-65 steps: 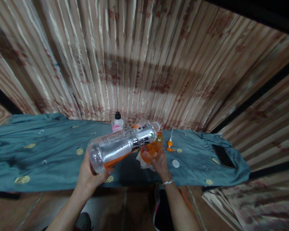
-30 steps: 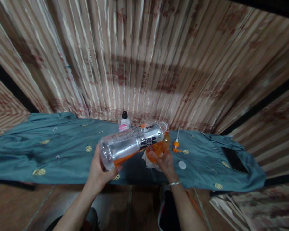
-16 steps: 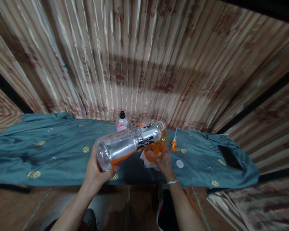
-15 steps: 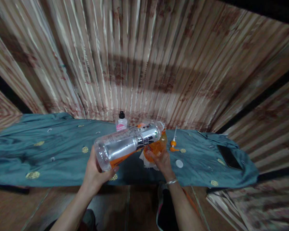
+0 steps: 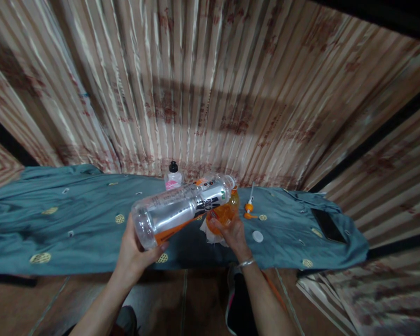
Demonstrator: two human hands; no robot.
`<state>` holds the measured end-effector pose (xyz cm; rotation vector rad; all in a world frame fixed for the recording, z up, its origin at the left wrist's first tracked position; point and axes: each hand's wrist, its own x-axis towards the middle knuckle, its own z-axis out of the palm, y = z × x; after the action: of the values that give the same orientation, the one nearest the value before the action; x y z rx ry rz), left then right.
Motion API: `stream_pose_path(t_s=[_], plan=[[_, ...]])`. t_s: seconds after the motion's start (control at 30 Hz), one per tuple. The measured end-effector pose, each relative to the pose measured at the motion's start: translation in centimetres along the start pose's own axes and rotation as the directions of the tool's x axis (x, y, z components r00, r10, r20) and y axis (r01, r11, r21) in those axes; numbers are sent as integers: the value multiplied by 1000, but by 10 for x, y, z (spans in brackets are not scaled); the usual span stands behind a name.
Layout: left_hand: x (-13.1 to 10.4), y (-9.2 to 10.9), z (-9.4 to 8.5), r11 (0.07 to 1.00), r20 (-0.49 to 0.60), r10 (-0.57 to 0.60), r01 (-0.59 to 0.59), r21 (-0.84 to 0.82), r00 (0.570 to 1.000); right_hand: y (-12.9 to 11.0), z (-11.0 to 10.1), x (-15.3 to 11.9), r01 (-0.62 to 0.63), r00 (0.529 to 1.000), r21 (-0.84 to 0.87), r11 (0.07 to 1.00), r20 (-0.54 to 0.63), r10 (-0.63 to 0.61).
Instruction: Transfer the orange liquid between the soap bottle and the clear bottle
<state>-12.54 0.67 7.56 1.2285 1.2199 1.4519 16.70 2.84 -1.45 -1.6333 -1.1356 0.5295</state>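
My left hand (image 5: 136, 254) is closed around the base end of a large clear plastic bottle (image 5: 175, 214) with a silver and orange label. The bottle is tilted, its neck pointing right and slightly up in the picture. Its mouth lies at the top of an orange translucent bottle (image 5: 220, 217), which my right hand (image 5: 233, 233) grips round its side. Whether liquid passes between the two cannot be made out. Under the orange bottle lies a crumpled white tissue (image 5: 212, 235). An orange pump head (image 5: 249, 210) with a pale tube rests just to the right.
A small bottle with a black cap (image 5: 173, 176) stands behind the clear bottle. A white round lid (image 5: 257, 236) and a dark phone (image 5: 328, 225) lie on the teal cloth (image 5: 91, 224). Striped curtains (image 5: 203, 93) hang behind and at both sides.
The whole view has shifted slightly, so everything sits a little further left. Both hands keep their holds, and the clear bottle stays tilted against the orange one.
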Motion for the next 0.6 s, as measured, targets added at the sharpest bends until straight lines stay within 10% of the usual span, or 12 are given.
stream_pose_path(t_s=[0.6], plan=[[-1,-2,1,1000,-10,-2,2,-22,1000,6,2,0,32,999,30,999,-9,-32]])
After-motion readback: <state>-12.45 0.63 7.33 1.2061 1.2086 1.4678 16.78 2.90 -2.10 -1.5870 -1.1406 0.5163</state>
